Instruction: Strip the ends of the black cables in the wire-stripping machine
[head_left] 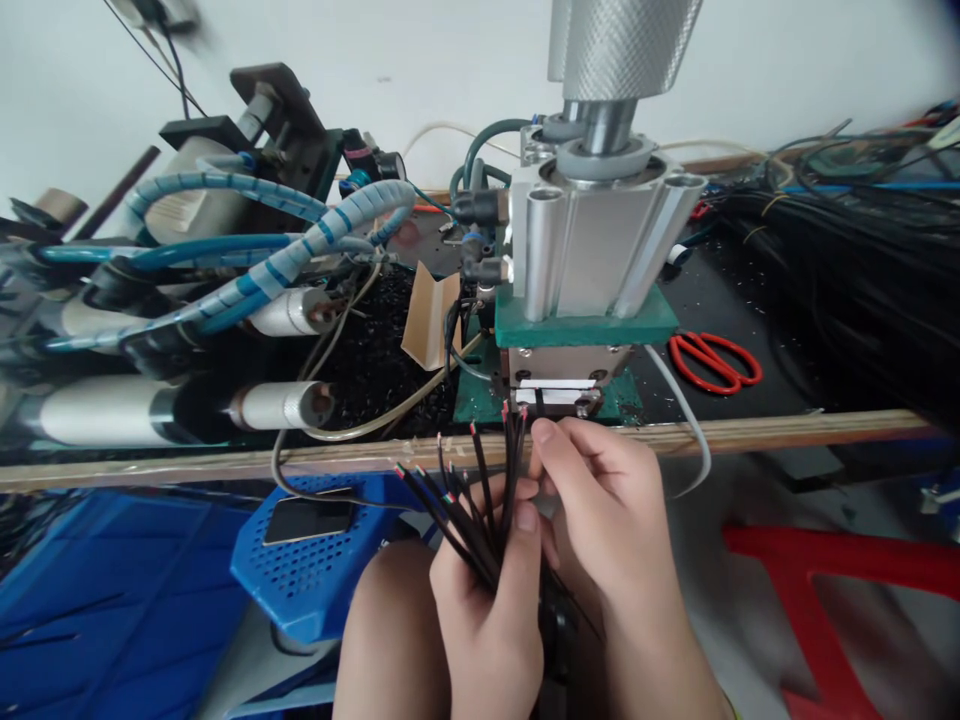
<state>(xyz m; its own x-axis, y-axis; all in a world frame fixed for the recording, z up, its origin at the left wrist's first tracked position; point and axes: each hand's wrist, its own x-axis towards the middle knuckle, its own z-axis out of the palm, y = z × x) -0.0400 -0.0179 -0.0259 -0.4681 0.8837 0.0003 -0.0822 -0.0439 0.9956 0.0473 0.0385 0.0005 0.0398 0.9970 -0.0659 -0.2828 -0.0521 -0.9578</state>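
Wires [476,545] fan up from left hand [495,625], fingers closed around them. Right hand [615,500] pinches one, press [589,255] just beyond fingertips.

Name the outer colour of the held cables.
The cables are black outside, shown in the head view.

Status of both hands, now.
Left hand: closed around a bunch of black cables.
Right hand: closed, apparently pinching a single black cable.
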